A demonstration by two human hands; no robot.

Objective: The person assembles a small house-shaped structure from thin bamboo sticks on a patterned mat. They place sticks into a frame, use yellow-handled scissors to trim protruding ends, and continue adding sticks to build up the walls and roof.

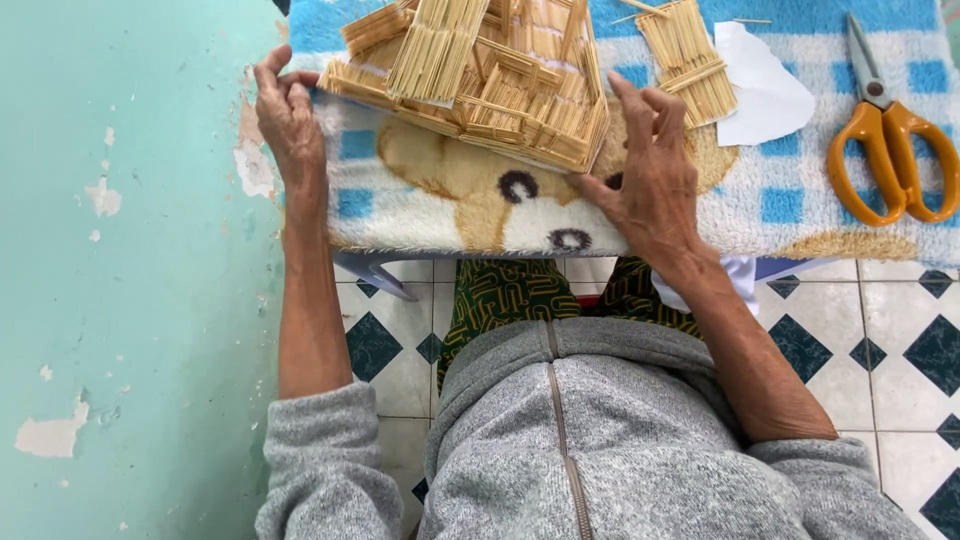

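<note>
Stick model: a small building of thin pale wooden sticks (480, 75) sits on the fleecy cloth in front of me, its top cut off by the upper edge of the view; I see stacked walls, slanted roof panels and open frames, and nothing lying inside the frames that I can make out
Cloth: a blue-and-white checked blanket with a tan bear face (440, 200) covers the little table and bears everything here
My left hand: my left hand (285, 115) is at the model's left end, fingers curled loosely with the tips touching the lower left corner of the stick wall; it steadies rather than grips
My right hand: my right hand (650, 170) lies spread on the blanket at the model's right side, fingers open and raised a little, the thumb pressing against the lower right corner of the base
Model and hands: the model stands between my two hands, touched at both ends, low edge toward me
Loose panel: a flat bundle of the same sticks (688, 60) lies just beyond my right fingers, apart from the model
Paper: a white scrap (765, 90) lies beside that panel
Scissors: orange-handled scissors (890, 150) lie well to the right, blades closed, untouched
Around: peeling green wall (130, 270) on my left, diamond-patterned tiles (900, 340) below
</note>
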